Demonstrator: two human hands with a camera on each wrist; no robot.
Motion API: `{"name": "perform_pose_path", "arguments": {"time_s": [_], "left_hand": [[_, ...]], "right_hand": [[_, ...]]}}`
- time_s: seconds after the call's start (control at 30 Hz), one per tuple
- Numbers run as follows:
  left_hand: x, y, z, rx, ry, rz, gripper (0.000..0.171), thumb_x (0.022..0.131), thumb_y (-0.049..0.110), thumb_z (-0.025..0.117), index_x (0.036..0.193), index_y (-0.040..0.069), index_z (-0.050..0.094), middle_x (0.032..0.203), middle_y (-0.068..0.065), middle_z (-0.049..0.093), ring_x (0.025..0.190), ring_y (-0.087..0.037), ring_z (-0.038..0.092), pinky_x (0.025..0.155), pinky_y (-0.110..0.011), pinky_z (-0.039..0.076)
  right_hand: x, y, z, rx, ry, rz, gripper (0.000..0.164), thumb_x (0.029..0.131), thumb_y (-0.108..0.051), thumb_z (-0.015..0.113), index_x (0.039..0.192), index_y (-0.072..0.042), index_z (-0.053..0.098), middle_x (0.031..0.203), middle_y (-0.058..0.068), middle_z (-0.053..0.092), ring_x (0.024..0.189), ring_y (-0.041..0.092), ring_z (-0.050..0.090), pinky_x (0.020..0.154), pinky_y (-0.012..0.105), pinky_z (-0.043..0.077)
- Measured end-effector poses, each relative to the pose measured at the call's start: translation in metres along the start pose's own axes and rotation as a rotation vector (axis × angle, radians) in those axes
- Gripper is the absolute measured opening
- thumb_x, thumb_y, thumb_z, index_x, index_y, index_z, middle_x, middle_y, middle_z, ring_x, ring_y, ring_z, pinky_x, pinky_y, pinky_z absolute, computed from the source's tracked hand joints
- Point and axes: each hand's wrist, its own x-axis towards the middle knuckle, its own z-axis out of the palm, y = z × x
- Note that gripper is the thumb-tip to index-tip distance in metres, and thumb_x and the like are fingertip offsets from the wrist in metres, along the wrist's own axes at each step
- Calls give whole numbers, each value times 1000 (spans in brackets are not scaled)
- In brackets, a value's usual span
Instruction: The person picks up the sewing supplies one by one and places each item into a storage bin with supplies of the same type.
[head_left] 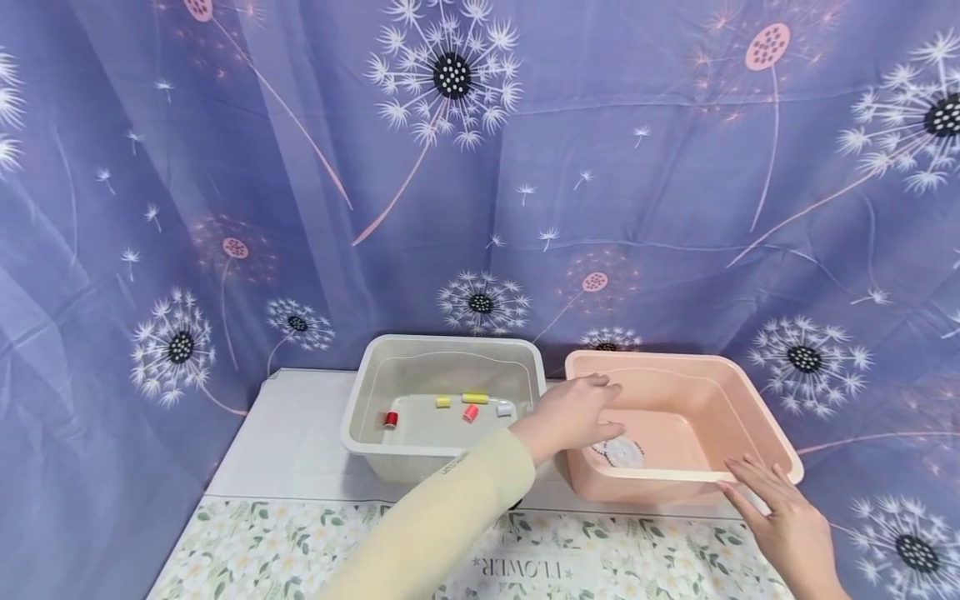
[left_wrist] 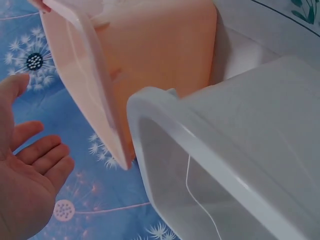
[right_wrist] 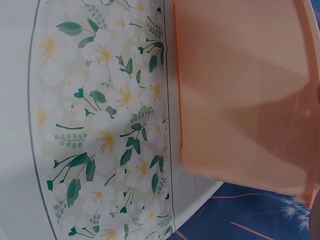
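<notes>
My left hand [head_left: 573, 412] hovers over the left side of a pink bin [head_left: 678, 476], its fingers relaxed. The left wrist view shows the palm of this hand [left_wrist: 32, 182] with nothing in it. Below it, in the bin's front left corner, lies a clear whitish round thing [head_left: 624, 453] with a dark beaded edge, partly hidden by the hand. My right hand [head_left: 783, 521] rests with fairly straight fingers on the bin's front right rim. In the right wrist view only a sliver of that hand shows at the right edge, beside the pink bin wall [right_wrist: 240, 100].
Left of the pink bin stands a grey bin [head_left: 375, 350] holding small spool-like pieces: a dark red one [head_left: 391, 420], a light red one [head_left: 470, 413], a whitish one [head_left: 503, 409] and yellow ones [head_left: 474, 398]. A floral cloth [head_left: 262, 542] covers the table front; a blue curtain [head_left: 637, 192] hangs behind.
</notes>
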Motion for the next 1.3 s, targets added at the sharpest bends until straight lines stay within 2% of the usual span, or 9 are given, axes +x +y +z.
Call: {"name": "perform_pose_path", "arguments": {"time_s": [0.57, 0.7, 0.8, 0.87, 0.97, 1.03, 1.1, 1.2, 1.3], "left_hand": [[-56, -15, -13, -14, 72, 53, 63, 106, 50, 64, 158, 17, 55, 163, -7, 50, 150, -24, 50, 126, -36, 40], [-71, -25, -13, -18, 94, 47, 62, 106, 49, 64, 158, 16, 55, 163, -7, 51, 148, -23, 52, 125, -37, 41], [-84, -35, -12, 0, 119, 49, 60, 106, 49, 65, 156, 17, 58, 160, -5, 55, 144, -23, 56, 122, -37, 45], [-93, -41, -10, 1, 129, 50, 59, 106, 48, 66, 155, 16, 59, 158, -5, 57, 143, -24, 58, 122, -39, 46], [-108, -50, -9, -7, 151, 48, 56, 105, 45, 68, 152, 15, 62, 154, -5, 62, 141, -25, 59, 122, -41, 46], [-117, -55, -10, -8, 165, 48, 55, 104, 43, 70, 150, 14, 64, 152, -4, 63, 141, -24, 60, 122, -44, 46], [-128, -61, -11, 4, 177, 46, 54, 103, 43, 70, 149, 14, 65, 151, -4, 64, 139, -24, 61, 121, -46, 47], [-144, -70, -13, 13, 192, 36, 54, 103, 41, 72, 148, 13, 65, 149, -6, 65, 138, -26, 62, 120, -50, 48], [-161, -80, -13, 21, 201, 14, 54, 102, 40, 72, 148, 11, 66, 148, -9, 66, 137, -28, 62, 119, -51, 49]], "right_hand": [[6, -4, -10, -32, -106, 28, 44, 89, -22, 88, 129, -6, 78, 122, 24, 75, 132, -35, 23, 127, 10, 15], [7, -6, -13, -58, -154, 59, 42, 93, -27, 85, 129, -5, 77, 128, 25, 72, 130, -36, 15, 130, 33, 26], [9, -8, -15, -60, -176, 65, 41, 94, -28, 84, 126, -4, 78, 129, 25, 72, 127, -37, 11, 113, 59, 40], [11, -8, -16, -61, -184, 61, 39, 93, -28, 85, 123, -4, 79, 128, 24, 73, 127, -36, 14, 100, 65, 44], [16, -11, -19, -61, -213, 59, 39, 92, -27, 85, 123, -4, 79, 127, 23, 74, 145, -12, 38, 94, 67, 47], [21, -13, -22, -67, -237, 50, 40, 93, -28, 85, 125, -4, 78, 129, 24, 73, 142, 20, 56, 94, 68, 48], [24, -15, -24, -59, -253, 36, 43, 94, -28, 84, 128, -4, 76, 129, 24, 73, 146, 22, 52, 107, 65, 45], [26, -21, -26, -43, -265, 10, 46, 95, -28, 83, 132, -3, 74, 128, 24, 74, 152, -7, 29, 125, 53, 35], [29, -28, -28, -13, -299, 28, 47, 97, -30, 81, 136, -5, 73, 130, 23, 73, 154, -8, 23, 122, 60, 36]]}}
